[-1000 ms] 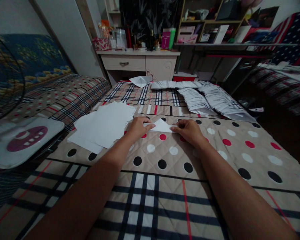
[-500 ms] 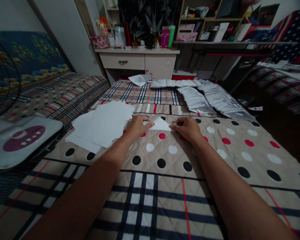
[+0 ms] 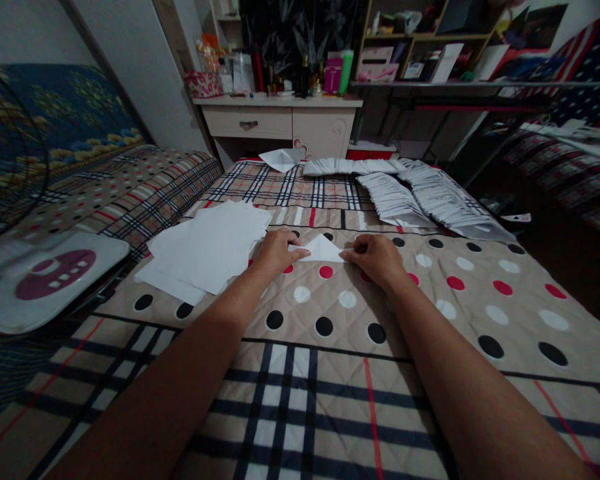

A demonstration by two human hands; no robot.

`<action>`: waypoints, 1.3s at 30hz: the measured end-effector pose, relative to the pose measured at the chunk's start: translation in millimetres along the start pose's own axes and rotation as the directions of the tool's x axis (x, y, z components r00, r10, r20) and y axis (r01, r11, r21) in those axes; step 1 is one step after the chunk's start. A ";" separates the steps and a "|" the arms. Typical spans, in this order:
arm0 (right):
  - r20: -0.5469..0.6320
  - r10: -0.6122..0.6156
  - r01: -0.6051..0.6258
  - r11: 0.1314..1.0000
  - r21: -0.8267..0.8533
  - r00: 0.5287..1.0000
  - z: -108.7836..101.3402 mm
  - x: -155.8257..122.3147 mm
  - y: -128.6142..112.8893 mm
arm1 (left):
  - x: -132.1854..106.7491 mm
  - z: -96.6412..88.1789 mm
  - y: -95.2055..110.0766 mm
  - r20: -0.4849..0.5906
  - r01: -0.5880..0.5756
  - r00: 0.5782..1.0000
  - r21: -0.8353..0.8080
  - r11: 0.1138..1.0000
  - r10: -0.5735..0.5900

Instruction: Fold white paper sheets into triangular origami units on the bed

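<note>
A small white paper folded into a triangle (image 3: 322, 250) lies on the dotted bedspread (image 3: 430, 293). My left hand (image 3: 278, 251) presses its left corner with closed fingers. My right hand (image 3: 375, 257) pinches the paper's right corner, fingers curled. Just left of my left hand lies a loose stack of flat white sheets (image 3: 205, 248).
Long rows of folded white papers (image 3: 420, 193) lie fanned out at the far right of the bed, one folded piece (image 3: 281, 159) at the far edge. A fan base (image 3: 45, 277) stands at the left. A dresser (image 3: 280, 120) with bottles and shelves stands beyond the bed.
Both hands stay on the folded paper with only slight finger shifts; the view wobbles a little.
</note>
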State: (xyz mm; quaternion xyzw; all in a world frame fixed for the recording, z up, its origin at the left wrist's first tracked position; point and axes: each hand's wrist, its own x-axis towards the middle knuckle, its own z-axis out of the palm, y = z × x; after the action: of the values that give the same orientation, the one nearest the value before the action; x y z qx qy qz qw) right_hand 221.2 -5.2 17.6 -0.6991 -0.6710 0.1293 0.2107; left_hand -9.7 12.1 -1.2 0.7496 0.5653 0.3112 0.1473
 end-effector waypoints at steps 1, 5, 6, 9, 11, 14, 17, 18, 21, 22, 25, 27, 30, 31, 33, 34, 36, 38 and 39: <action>0.003 0.005 -0.005 1.000 -0.011 1.000 -0.4 -0.1 -0.3 | -0.8 -1.4 -0.2 0.008 0.027 1.000 0.021 0.999 -0.027; 0.012 0.014 -0.014 1.000 -0.008 1.000 -1.2 -0.4 -0.8 | -4.6 -8.2 -0.6 0.025 0.121 0.992 0.104 0.987 -0.124; 0.014 0.012 -0.012 1.000 -0.002 1.000 -1.5 -0.5 -0.9 | -5.5 -9.8 -0.5 0.028 0.132 0.990 0.118 0.984 -0.136; 0.035 0.003 -0.003 1.000 -0.007 0.999 -3.1 -1.4 -1.9 | -7.1 -13.3 0.6 0.031 0.148 0.988 0.147 0.978 -0.154; 0.059 -0.003 0.004 1.000 -0.021 0.998 -4.4 -2.0 -3.2 | -6.9 -15.0 2.0 0.045 0.134 0.989 0.159 0.978 -0.143; 0.089 -0.001 0.004 0.999 -0.039 0.996 -5.6 -2.4 -5.7 | -5.7 -17.1 3.6 0.091 0.120 0.986 0.180 0.976 -0.138; 0.091 0.031 -0.025 0.997 -0.067 0.995 -4.8 -3.9 -8.4 | -6.5 -17.3 2.2 0.123 0.120 0.982 0.178 0.977 -0.143; 0.083 0.039 -0.034 0.997 -0.067 0.996 -3.9 -5.1 -8.9 | -7.5 -16.8 0.7 0.121 0.113 0.984 0.165 0.980 -0.134; 0.026 0.038 -0.038 0.999 -0.016 0.999 1.0 -11.3 -8.4 | -11.8 -12.8 -5.5 0.066 0.091 0.993 0.079 0.993 -0.096; -0.006 0.034 -0.034 0.999 0.020 0.999 3.5 -13.9 -7.6 | -13.0 -10.9 -7.4 0.039 0.094 0.995 0.030 0.995 -0.095; -0.076 0.088 -0.064 0.958 0.280 0.993 12.1 -20.2 -6.2 | -13.9 -4.9 -9.4 -0.035 0.134 0.989 -0.243 0.961 -0.147; -0.074 0.090 -0.033 0.826 0.563 0.993 17.4 -22.5 -8.7 | -12.4 -1.7 -6.1 -0.046 0.153 0.977 -0.528 0.835 -0.208; -0.061 0.069 0.015 0.535 0.845 0.996 22.4 -24.5 -18.4 | -10.0 1.3 4.7 -0.026 0.145 0.951 -0.841 0.520 -0.307; -0.056 0.079 0.011 0.479 0.878 0.995 23.2 -25.3 -22.4 | -9.8 2.2 9.3 -0.020 0.137 0.937 -0.896 0.422 -0.347; -0.058 0.115 0.004 0.424 0.905 0.992 24.2 -27.4 -29.7 | -10.8 4.4 19.1 0.008 0.125 0.911 -0.958 0.258 -0.411; -0.061 0.131 0.002 0.411 0.912 0.989 24.6 -28.7 -32.6 | -12.0 6.2 24.1 0.032 0.128 0.905 -0.971 0.201 -0.423; -0.068 0.149 0.005 0.389 0.921 0.986 25.9 -31.5 -37.2 | -15.3 11.2 33.9 0.072 0.145 0.913 -0.977 0.154 -0.403; -0.069 0.143 0.012 0.370 0.929 0.987 28.1 -34.2 -40.4 | -19.3 17.5 42.8 0.094 0.161 0.924 -0.975 0.153 -0.369; -0.072 0.138 0.017 0.359 0.933 0.988 29.6 -35.4 -41.7 | -21.3 20.7 46.7 0.109 0.173 0.927 -0.973 0.154 -0.358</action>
State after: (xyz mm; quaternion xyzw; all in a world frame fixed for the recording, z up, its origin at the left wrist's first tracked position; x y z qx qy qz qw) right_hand 168.2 -36.3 7.5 -0.4890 -0.4379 0.4447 0.6094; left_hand 35.2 -20.0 3.3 0.3523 0.3753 0.6186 0.5936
